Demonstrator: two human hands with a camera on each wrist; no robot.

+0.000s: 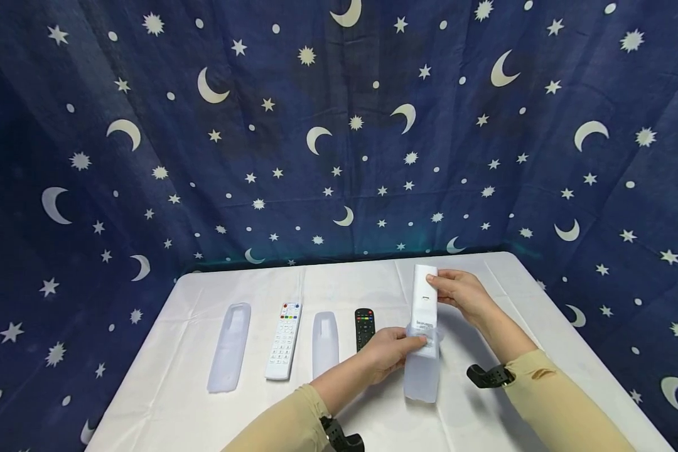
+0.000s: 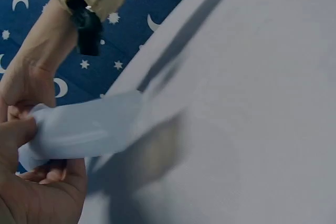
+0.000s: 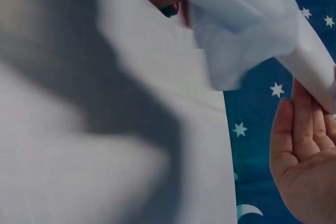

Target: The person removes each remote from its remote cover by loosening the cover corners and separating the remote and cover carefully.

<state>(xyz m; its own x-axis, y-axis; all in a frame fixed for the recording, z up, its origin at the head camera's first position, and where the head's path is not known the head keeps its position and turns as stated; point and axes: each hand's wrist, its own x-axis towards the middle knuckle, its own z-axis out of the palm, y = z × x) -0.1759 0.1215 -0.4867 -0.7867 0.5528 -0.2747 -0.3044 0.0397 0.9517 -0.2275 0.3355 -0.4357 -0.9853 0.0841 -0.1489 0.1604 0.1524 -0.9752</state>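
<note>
Over the right part of the table, a white remote control [image 1: 425, 289] sits partly inside a translucent silicone sleeve [image 1: 420, 383], its back with small print facing up. My left hand [image 1: 387, 351] grips the sleeve around its mouth, thumb on top. At the far end of the remote, my right hand [image 1: 463, 292] holds it between thumb and fingers. In the left wrist view the sleeve [image 2: 94, 127] extends from the hands with its closed end outward. A loose flap of the sleeve [image 3: 226, 51] hangs beside the remote in the right wrist view.
Left of the hands lie a black remote [image 1: 364, 323], partly behind my left hand, and a translucent sleeve [image 1: 324, 339]. Farther left are another white remote [image 1: 283, 342] and another sleeve [image 1: 230, 348]. A white cloth covers the table [image 1: 175, 351]; a starry blue curtain [image 1: 294, 150] hangs behind.
</note>
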